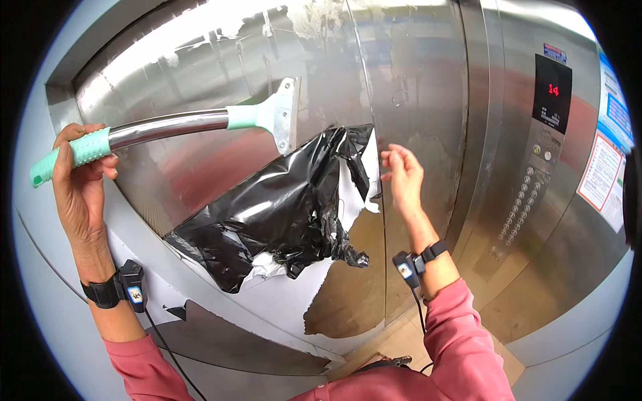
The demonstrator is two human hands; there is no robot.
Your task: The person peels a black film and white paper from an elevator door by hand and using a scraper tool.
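Note:
My left hand (pixel 83 185) grips the mint-green handle of a long-handled scraper (pixel 168 126). The scraper's wide blade head (pixel 287 118) is up against or just before the elevator's metal door panel (pixel 321 90). Below it hangs a crumpled sheet of black plastic film (pixel 271 200), partly peeled and torn, with white backing (pixel 351 200) showing at its right and lower edges. To the right of the film's edge is my right hand (pixel 405 175), fingers loosely curled and apart, with nothing visible in it. Whether its fingertips touch the door is hard to tell.
A vertical seam (pixel 371 100) divides the door panels. At right stands the elevator button panel (pixel 521 200) below a lit floor display (pixel 552 92). Posted notices (pixel 602 170) hang beyond it. Thin cables (pixel 168 351) run from the bands on both wrists. Tiled floor (pixel 401 336) shows below.

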